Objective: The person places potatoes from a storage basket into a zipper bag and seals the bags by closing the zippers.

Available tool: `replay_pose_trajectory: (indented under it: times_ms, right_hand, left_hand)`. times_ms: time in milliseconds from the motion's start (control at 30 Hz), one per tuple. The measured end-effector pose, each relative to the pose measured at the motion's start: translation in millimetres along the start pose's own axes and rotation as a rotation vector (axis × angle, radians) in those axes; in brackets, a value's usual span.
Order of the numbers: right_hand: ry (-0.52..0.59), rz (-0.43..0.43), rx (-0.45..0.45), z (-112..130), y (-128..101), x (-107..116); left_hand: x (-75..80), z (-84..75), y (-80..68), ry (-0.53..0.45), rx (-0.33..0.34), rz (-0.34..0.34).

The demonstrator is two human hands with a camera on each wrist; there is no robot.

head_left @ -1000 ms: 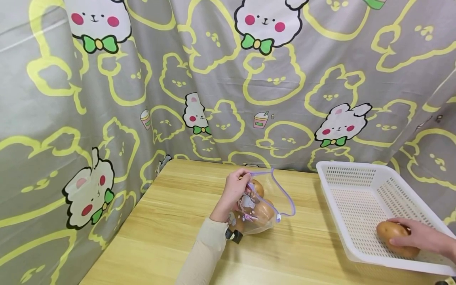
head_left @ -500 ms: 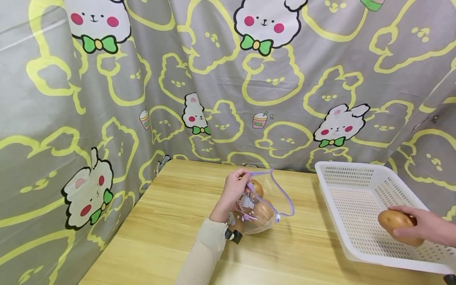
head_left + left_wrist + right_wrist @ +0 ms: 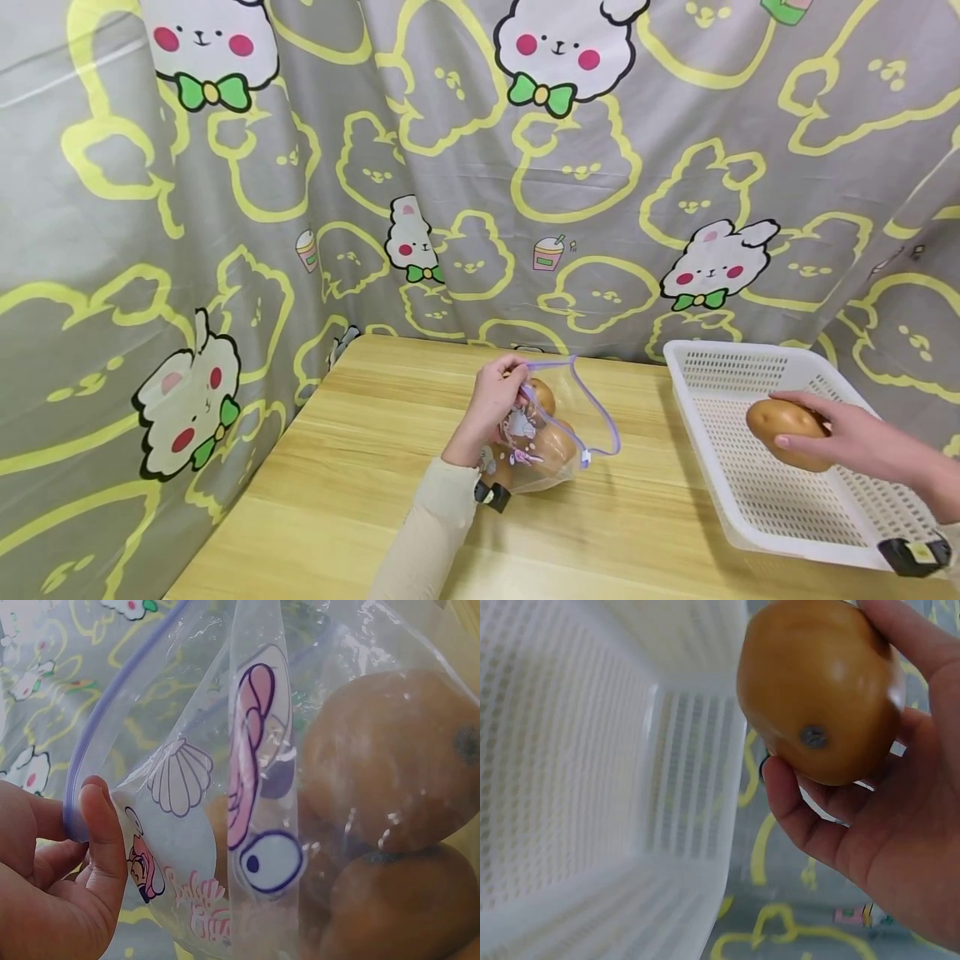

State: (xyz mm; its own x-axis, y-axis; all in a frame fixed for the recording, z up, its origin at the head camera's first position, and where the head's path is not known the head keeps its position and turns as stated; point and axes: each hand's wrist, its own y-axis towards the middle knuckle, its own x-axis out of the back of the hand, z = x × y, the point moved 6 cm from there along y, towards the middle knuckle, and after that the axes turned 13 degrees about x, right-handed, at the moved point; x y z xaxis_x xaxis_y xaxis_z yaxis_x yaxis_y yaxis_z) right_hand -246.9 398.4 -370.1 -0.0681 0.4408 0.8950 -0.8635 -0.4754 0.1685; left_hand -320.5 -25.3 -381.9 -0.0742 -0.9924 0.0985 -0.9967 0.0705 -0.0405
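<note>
My left hand (image 3: pixel 491 404) pinches the purple zip rim of a clear printed bag (image 3: pixel 551 433) that stands open on the wooden table (image 3: pixel 360 467). Several brown potatoes (image 3: pixel 382 757) fill the bag, seen close up in the left wrist view beside my thumb (image 3: pixel 101 825). My right hand (image 3: pixel 847 437) grips one potato (image 3: pixel 783 421) and holds it in the air over the white perforated basket (image 3: pixel 720 354). In the right wrist view the potato (image 3: pixel 821 686) sits in my curled fingers above the basket's mesh wall (image 3: pixel 577 772).
A grey curtain (image 3: pixel 450 167) printed with rabbits hangs close behind the table and along its left side. The basket stands at the table's right edge. Bare tabletop lies left of the bag and in front of it.
My right hand has lifted the potato from the basket's near right corner and carried it up and leftward over the basket. The left hand and bag have stayed put.
</note>
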Motion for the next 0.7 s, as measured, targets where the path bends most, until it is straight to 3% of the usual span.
replay_pose_trajectory:
  times_ms: [133,267,500,700]
  right_hand:
    - [0.019,-0.085,0.118,22,16,-1]
    - [0.001,-0.114,0.183,41,30,-5]
    - [0.035,-0.107,0.324,79,52,-15]
    - [0.113,-0.075,0.393,100,71,-28]
  left_hand:
    - [-0.6,0.7,0.3,-0.007,0.016,0.008]
    - [-0.5,0.1,0.5,-0.005,0.016,0.006]
    - [-2.3,-0.7,-0.3,0.004,0.019,0.003]
    - [-3.5,-1.6,-1.3,0.001,0.016,-0.004]
